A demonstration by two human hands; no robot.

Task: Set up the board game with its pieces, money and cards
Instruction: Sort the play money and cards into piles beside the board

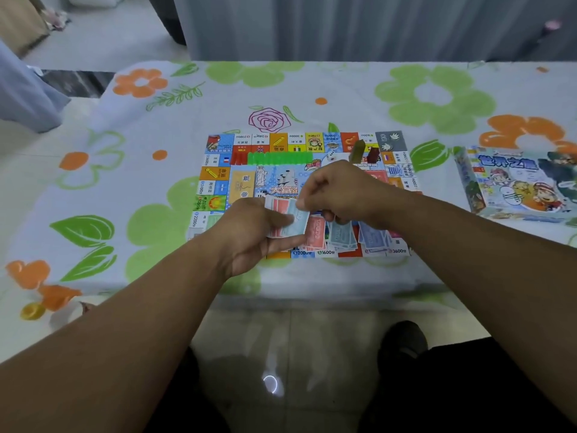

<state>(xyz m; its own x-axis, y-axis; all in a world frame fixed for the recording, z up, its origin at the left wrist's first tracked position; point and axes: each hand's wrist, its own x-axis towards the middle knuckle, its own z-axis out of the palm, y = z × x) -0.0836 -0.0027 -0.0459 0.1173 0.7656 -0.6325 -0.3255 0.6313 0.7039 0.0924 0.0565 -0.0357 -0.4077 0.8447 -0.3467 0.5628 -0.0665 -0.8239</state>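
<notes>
The colourful game board (218,176) lies flat on the flowered tablecloth. My left hand (249,235) grips a small stack of red and blue play money (285,220) above the board's near edge. My right hand (338,190) pinches the top blue note of that stack. Piles of red notes (315,235), pale blue notes (343,235) and darker blue notes (374,237) lie along the board's near edge. A row of green houses (281,157) and some red ones (239,157) sits near the far edge, with a die (331,157) and two upright pawns (363,153).
The game box (515,182) lies on the table to the right of the board. The table's near edge (312,292) runs just behind my forearms. A small yellow object (32,310) sits at the near left corner. Tiled floor and my feet show below.
</notes>
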